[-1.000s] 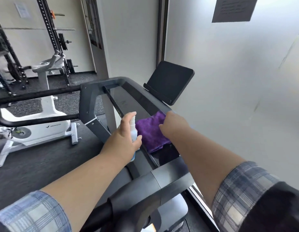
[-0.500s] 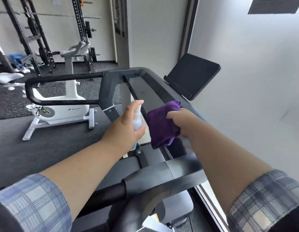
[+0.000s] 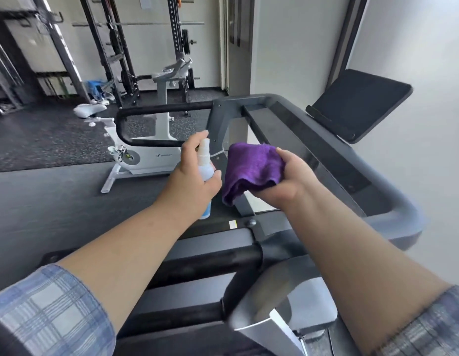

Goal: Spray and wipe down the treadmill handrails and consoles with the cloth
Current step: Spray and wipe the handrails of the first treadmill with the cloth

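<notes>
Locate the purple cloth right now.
In the head view, the purple cloth is bunched in the right hand, lifted off the treadmill console, just right of the spray bottle.

Spray bottle (image 3: 204,173) just left of cloth (image 3: 251,168), above treadmill (image 3: 326,150).

Purple cloth (image 3: 251,165), white/blue spray btl (image 3: 206,170), blue plaid sleeves (image 3: 51,309), white bike (image 3: 149,158).
</notes>
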`<state>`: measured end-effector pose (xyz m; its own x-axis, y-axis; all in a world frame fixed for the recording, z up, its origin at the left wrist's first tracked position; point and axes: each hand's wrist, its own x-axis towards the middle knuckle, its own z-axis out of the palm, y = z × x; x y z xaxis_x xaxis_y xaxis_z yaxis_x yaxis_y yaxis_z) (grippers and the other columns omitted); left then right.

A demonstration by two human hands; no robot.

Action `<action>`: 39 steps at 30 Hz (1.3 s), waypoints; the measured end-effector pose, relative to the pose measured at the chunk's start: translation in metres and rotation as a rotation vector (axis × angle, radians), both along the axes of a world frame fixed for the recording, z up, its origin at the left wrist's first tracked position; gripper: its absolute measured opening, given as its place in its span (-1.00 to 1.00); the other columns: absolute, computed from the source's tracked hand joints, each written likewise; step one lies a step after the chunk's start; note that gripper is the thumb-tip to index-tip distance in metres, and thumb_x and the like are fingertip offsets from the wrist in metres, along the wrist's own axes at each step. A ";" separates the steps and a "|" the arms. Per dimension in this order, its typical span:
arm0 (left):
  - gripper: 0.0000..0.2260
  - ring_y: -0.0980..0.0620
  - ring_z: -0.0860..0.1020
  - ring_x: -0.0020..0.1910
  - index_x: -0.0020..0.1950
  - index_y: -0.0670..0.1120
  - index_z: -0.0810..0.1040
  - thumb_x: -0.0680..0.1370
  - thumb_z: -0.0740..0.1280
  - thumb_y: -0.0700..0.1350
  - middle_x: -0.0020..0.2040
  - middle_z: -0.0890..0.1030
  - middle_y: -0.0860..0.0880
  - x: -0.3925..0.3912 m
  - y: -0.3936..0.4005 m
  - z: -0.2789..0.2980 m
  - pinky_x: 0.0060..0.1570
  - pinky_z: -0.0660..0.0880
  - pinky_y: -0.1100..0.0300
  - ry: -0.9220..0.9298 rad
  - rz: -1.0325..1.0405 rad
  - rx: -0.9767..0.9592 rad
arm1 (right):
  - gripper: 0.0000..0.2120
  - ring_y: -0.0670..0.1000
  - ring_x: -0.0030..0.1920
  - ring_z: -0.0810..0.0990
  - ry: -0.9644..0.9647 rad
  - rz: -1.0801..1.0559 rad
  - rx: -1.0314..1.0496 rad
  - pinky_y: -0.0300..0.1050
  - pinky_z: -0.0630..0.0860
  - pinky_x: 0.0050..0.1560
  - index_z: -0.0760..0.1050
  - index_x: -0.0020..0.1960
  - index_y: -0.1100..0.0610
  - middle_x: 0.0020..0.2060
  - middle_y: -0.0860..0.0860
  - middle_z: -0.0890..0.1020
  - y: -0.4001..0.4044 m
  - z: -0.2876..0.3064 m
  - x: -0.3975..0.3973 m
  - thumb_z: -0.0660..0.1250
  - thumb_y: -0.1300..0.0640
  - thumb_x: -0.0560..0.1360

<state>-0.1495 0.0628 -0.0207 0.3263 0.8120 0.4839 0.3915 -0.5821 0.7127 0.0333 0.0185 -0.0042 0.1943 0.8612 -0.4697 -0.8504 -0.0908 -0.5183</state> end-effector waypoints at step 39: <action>-0.42 -0.05 0.54 -0.09 0.32 0.39 0.19 0.52 0.39 -0.09 0.04 0.57 0.03 -0.114 -0.173 -0.076 -0.10 0.48 0.09 0.045 0.146 -0.294 | -0.21 0.21 0.59 -0.06 -2.447 0.431 -0.091 0.22 -0.20 0.55 -0.10 0.62 -0.08 0.60 0.13 0.06 -0.140 -0.087 -0.126 0.11 -0.35 0.54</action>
